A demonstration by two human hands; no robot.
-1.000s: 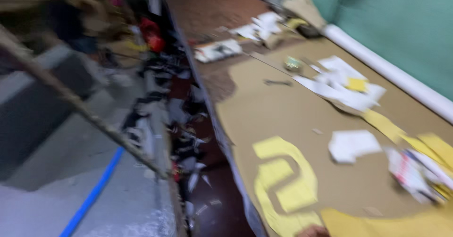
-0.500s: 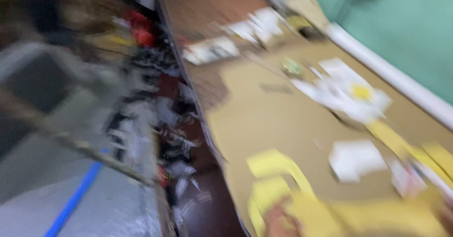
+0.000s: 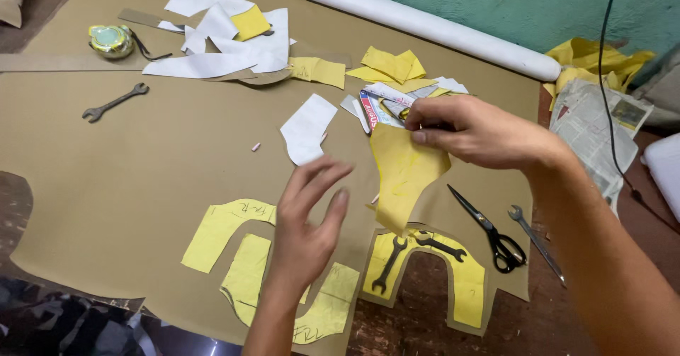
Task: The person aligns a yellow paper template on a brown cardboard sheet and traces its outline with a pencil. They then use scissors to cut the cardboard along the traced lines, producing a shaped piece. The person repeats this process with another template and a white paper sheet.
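My right hand point(image 3: 473, 128) pinches the top edge of a yellow paper pattern piece point(image 3: 405, 174) and holds it hanging above a brown sheet point(image 3: 142, 172) spread over the table. My left hand point(image 3: 306, 223) hovers just left of that piece with fingers spread, holding nothing. Below the hands lie a yellow arch-shaped pattern point(image 3: 425, 274) weighed down by two small spanners point(image 3: 388, 264), and further yellow pattern pieces point(image 3: 234, 246). Black scissors point(image 3: 490, 230) rest to the right of the arch.
White paper pieces point(image 3: 309, 128) and yellow scraps point(image 3: 391, 64) lie further back, with a spanner point(image 3: 113, 102) and a round tin point(image 3: 110, 41) at the left. A white roll point(image 3: 411, 21) runs along the green wall. Newspaper point(image 3: 593, 131) and another spanner point(image 3: 535, 243) sit right.
The view has swung from the floor and table edge down onto the brown sheet. Both hands have come into sight, the right one holding the yellow piece.
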